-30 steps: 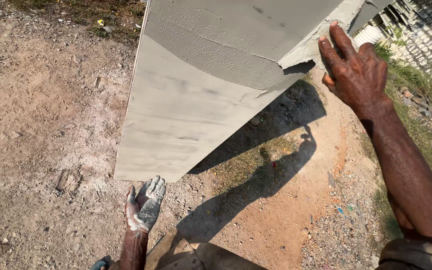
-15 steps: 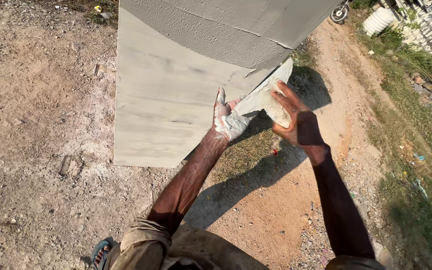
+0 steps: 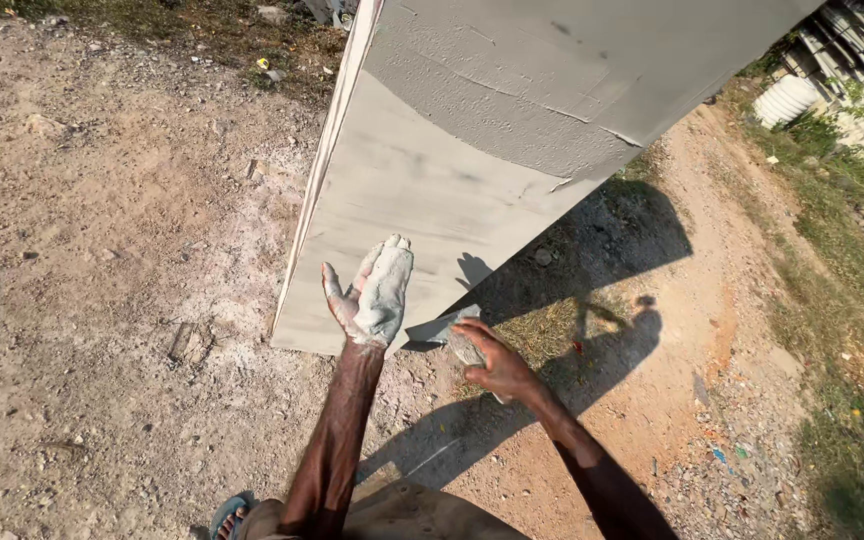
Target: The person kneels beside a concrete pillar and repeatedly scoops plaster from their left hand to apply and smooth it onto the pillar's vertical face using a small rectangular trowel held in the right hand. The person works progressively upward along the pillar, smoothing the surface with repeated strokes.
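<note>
Left hand (image 3: 377,293) raised, palm open, empty; right hand (image 3: 497,362) grips what looks like a trowel (image 3: 442,332).

Grey wall (image 3: 432,200) directly before hands (image 3: 377,295)

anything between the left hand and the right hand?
Head view: only the lower corner of the grey plastered slab shows between the paste-coated left hand and the right hand, which grips a grey tool.

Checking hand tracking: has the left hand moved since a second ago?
Yes. The left hand rose from beside the ground up against the grey slab face.
</note>
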